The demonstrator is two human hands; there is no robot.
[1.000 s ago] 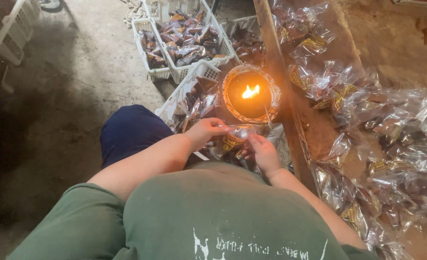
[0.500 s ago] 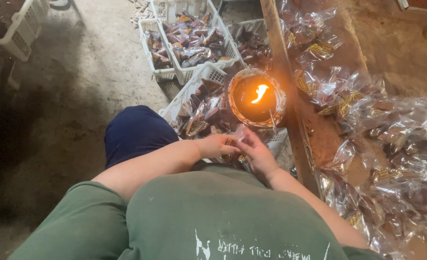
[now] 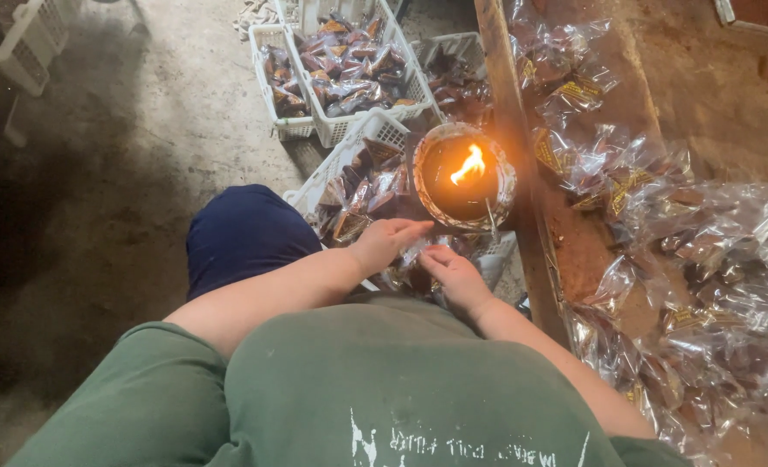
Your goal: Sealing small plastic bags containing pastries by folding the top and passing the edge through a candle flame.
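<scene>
Ahead of the left hand [image 3: 382, 244] and right hand [image 3: 453, 275], the round bowl with an open flame [image 3: 463, 175] blocks the way. White plastic crates of wrapped packets [image 3: 340, 78] crowd beyond. The bare concrete floor [image 3: 141, 156] at left lies open.

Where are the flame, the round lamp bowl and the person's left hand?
flame [image 3: 471, 164], head view, middle of the fire.
round lamp bowl [image 3: 422, 186], head view, left rim.
left hand [image 3: 384, 242], head view, back of the hand.
</scene>
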